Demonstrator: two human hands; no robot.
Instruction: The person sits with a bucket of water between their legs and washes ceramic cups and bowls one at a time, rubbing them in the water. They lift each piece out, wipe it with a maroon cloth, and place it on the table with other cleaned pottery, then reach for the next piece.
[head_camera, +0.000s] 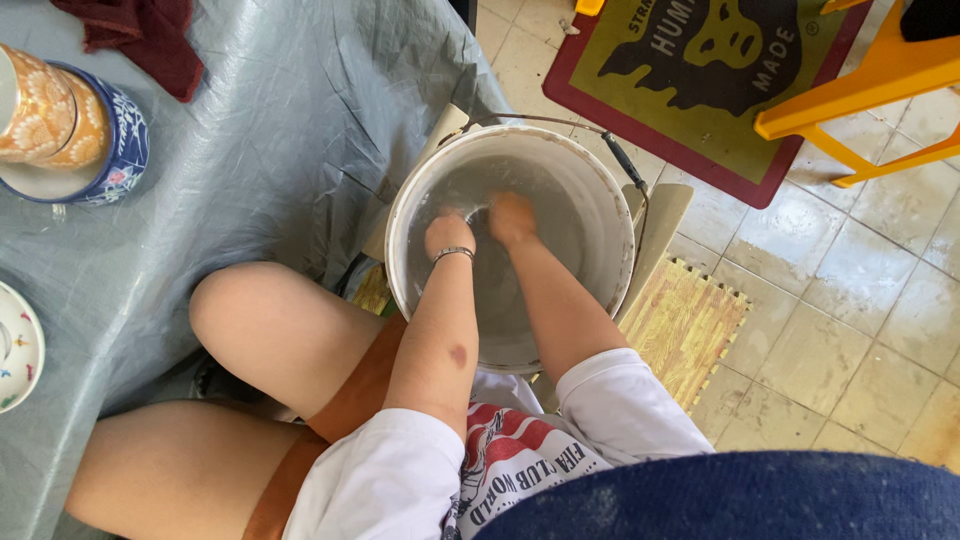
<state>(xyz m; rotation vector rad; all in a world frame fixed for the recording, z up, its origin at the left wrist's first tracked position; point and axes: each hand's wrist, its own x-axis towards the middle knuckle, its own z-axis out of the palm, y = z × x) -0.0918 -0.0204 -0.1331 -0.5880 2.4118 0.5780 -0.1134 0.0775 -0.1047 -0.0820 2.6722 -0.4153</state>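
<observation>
Both my hands reach down into a white plastic bucket (415, 215) that stands on the floor between my knees. Grey cloudy water fills the bucket. My left hand (449, 234), with a thin bracelet at the wrist, dips into the water, and its fingers are hidden under the surface. Beside it, my right hand (512, 218) is also plunged in, close to the left one. Whether either hand holds anything under the water cannot be seen. A wire handle with a black grip (624, 162) lies over the bucket's far rim.
A grey plastic sheet (250, 130) covers the surface at left, with patterned ceramic bowls (70, 125), a painted plate (15, 345) and a dark red cloth (150, 35) on it. A wood-look foam mat (685, 325), a rug (700, 90) and orange chair legs (850, 90) lie on the tiled floor.
</observation>
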